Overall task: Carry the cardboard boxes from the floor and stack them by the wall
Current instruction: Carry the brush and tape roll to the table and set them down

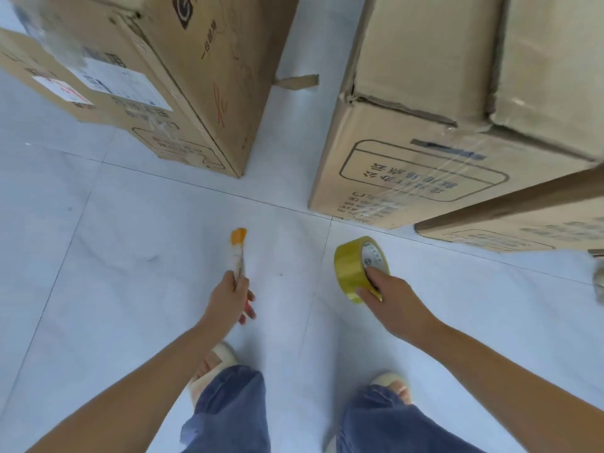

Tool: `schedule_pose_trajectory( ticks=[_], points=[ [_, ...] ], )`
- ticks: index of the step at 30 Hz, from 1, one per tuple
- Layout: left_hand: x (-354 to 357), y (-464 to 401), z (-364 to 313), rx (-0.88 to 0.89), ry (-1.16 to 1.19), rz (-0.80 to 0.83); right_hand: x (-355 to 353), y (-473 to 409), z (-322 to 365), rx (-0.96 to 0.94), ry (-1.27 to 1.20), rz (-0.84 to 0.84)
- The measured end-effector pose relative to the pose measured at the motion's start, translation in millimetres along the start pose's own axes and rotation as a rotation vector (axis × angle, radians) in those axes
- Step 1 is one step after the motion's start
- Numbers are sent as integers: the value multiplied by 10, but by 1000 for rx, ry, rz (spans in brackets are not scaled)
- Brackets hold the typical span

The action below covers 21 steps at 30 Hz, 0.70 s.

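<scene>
We stand on the pale floor [130,256] and look down. Big cardboard boxes [425,132] sit in front of us, some on the left and some on the right, and we cannot tell if a wall is near. We think no box is being carried yet, because both hands are busy. Our right hand [392,295] holds a yellow tape roll [351,268]. Our left hand [228,294] grips a small cutter [238,250] with an orange tip.

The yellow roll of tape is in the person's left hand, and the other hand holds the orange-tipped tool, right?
Not quite. The head view shows the yellow roll of clear packing tape gripped by the right hand. It is the left hand that holds the orange-tipped tool.
</scene>
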<state>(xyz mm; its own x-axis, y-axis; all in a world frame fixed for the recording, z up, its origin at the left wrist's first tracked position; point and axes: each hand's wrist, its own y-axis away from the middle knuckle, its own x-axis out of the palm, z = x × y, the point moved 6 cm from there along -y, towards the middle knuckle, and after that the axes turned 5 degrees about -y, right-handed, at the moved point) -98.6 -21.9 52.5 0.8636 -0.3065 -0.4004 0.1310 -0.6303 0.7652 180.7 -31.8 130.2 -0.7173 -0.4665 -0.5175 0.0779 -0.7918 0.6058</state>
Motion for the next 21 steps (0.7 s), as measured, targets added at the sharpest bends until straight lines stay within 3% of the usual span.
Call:
schedule_pose_trajectory(
  ticks=[4,14,21],
  points=[
    [-114,869,-629,45,82,167,-500,712,410,38,0,-5],
    [-1381,3531,-2325,296,-108,98,-1859,2893,1798,68,-79,-71],
    [-1724,4997,-2830,421,-179,89,-2346,4259,2392,47,-182,-202]
  ],
)
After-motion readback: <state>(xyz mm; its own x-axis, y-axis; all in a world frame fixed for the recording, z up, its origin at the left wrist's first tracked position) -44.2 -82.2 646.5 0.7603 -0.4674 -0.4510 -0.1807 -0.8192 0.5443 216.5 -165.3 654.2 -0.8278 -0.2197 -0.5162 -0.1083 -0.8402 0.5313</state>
